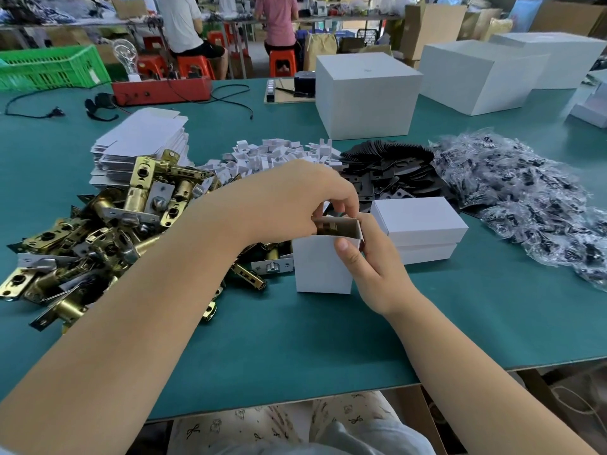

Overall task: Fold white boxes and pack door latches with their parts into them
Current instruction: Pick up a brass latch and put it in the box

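Note:
A small white box [320, 266] stands upright on the green table [328, 339] with its top open. A brass door latch [326, 228] shows inside the opening. My right hand [371, 264] grips the box's right side, thumb on the front wall. Over the opening, my left hand [305, 200] has its fingers curled down at the box's far top edge. A heap of brass latches [98, 224] lies to the left. Two closed small white boxes [420, 229] are stacked just right of my hands.
Flat box blanks [141, 139] are stacked at back left. White cardboard inserts [272, 154], black plates [391, 165] and bagged screws [525, 198] lie in piles across the back. Large white boxes [366, 96] stand behind. People sit at a far table.

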Demonstrator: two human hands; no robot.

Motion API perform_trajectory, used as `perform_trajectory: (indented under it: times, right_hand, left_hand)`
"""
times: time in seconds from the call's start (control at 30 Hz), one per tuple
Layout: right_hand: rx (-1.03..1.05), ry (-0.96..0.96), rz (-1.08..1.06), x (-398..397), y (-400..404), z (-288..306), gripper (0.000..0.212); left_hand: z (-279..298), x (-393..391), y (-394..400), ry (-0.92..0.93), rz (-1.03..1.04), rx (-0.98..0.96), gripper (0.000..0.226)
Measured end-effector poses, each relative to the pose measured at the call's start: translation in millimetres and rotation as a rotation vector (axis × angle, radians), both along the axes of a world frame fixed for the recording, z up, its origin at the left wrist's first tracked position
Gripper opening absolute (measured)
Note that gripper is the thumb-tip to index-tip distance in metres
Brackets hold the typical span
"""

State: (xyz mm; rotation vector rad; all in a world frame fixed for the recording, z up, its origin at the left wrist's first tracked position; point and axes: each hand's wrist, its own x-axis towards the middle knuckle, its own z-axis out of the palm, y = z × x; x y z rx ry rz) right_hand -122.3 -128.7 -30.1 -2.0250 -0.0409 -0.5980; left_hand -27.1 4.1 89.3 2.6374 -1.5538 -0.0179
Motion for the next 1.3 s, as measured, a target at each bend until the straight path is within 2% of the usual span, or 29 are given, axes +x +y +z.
perform_trajectory:
  times: [0.03, 0.13, 0.27, 0.33, 0.4, 0.47, 0.5, 0.57, 0.63, 0.7, 0.77, 0.87, 0.97, 1.0, 1.07, 1.1, 1.17, 1.23, 1.3]
  right_hand:
    - [0.004, -0.002, 0.003, 0, 0, 0, 0.046]
    - [-0.015, -0.003, 0.007, -1, 1, 1, 0.029]
    - [0.005, 0.030, 0.013, -2, 0, 2, 0.028]
    - [0.013, 0.032, 0.013, -3, 0, 2, 0.029]
    - [0.012, 0.024, 0.014, -3, 1, 1, 0.035]
    - [0.001, 0.024, 0.012, -3, 1, 1, 0.039]
    - [0.000, 0.025, 0.015, -2, 0, 0, 0.036]
    - [0.002, 0.022, 0.028, -1, -1, 1, 0.027]
    - [0.006, 0.020, 0.040, -1, -2, 1, 0.025]
    - [0.019, 0.016, 0.048, -1, -3, 1, 0.024]
    - [0.035, -0.003, 0.047, -1, -3, 2, 0.021]
    - [-0.003, -0.070, 0.018, -3, -6, 4, 0.024]
    - [-0.119, -0.075, -0.037, -5, -10, 10, 0.056]
    - [-0.094, -0.078, -0.076, -3, -12, 17, 0.058]
    - [0.017, -0.097, -0.186, 4, -22, 39, 0.048]
    - [-0.009, -0.079, -0.254, 12, -30, 51, 0.043]
    - [-0.319, 0.104, -0.304, 35, -44, 74, 0.036]
    - [-0.646, 0.371, -0.183, 60, -50, 84, 0.027]
    - [-0.839, 0.582, -0.089, 82, -49, 79, 0.023]
  left_hand:
    - [2, -2, 3, 0.063, -0.024, -0.036, 0.032]
    - [7, -3, 11, 0.201, -0.115, -0.141, 0.043]
    - [8, 22, 17, 0.329, -0.029, -0.275, 0.029]
    - [5, 40, 16, 0.325, 0.104, -0.224, 0.023]
    - [-1, 54, 18, 0.285, 0.225, -0.081, 0.021]
    - [-6, 55, 23, 0.342, 0.258, -0.074, 0.025]
    - [-9, 51, 24, 0.479, 0.245, -0.162, 0.025]
    - [-20, 35, 28, 0.886, 0.186, -0.413, 0.024]
    - [-39, 16, 31, 1.137, 0.090, -0.569, 0.030]
    - [-61, 2, 32, 1.112, -0.058, -0.663, 0.056]
    - [-76, -5, 31, 1.027, -0.056, -0.789, 0.068]
    - [-83, -4, 29, 0.971, 0.039, -0.853, 0.057]
    - [-83, -4, 30, 0.929, 0.009, -0.795, 0.045]
    - [-83, -4, 30, 0.946, -0.001, -0.792, 0.044]
    - [-81, -5, 31, 0.961, 0.000, -0.793, 0.043]
    - [-80, -5, 31, 0.950, 0.006, -0.790, 0.044]
    - [-78, -4, 30, 0.943, 0.013, -0.784, 0.044]
    - [-78, -3, 30, 0.970, 0.009, -0.786, 0.045]
    - [-78, -4, 31, 0.994, 0.005, -0.781, 0.047]
